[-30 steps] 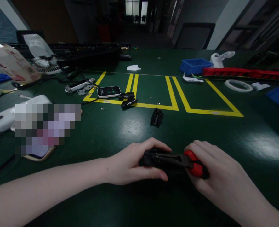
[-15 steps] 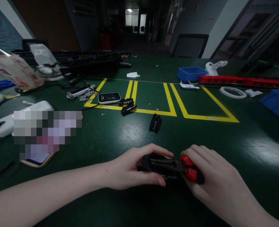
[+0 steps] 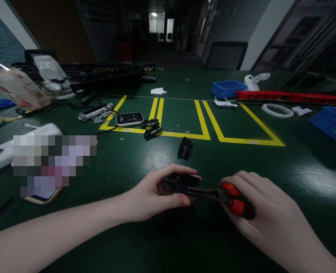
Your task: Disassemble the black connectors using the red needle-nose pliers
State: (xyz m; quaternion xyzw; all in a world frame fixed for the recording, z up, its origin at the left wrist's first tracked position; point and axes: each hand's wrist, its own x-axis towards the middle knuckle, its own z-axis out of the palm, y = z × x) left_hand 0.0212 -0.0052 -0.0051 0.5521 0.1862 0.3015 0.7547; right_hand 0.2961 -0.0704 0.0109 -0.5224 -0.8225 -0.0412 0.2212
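My left hand (image 3: 153, 193) grips a small black plastic part (image 3: 177, 182) just above the green table (image 3: 168, 242). My right hand (image 3: 259, 212) is closed round the red handles of a pair of pliers (image 3: 233, 200). The dark jaws of the pliers reach left and meet the black part. Another black part (image 3: 185, 148) lies on the table a short way beyond my hands.
Yellow tape outlines (image 3: 204, 125) mark the table's middle. A small device with green lights (image 3: 129, 118) and black clips (image 3: 151, 127) lie at the left outline. Blue bins (image 3: 227, 88), a red tray (image 3: 293, 96), a tape ring (image 3: 276, 110) stand right; a white power strip (image 3: 3, 151) left.
My left hand has shifted slightly left and up with the black part. The pliers now stretch further out between my hands. The view has tilted a little.
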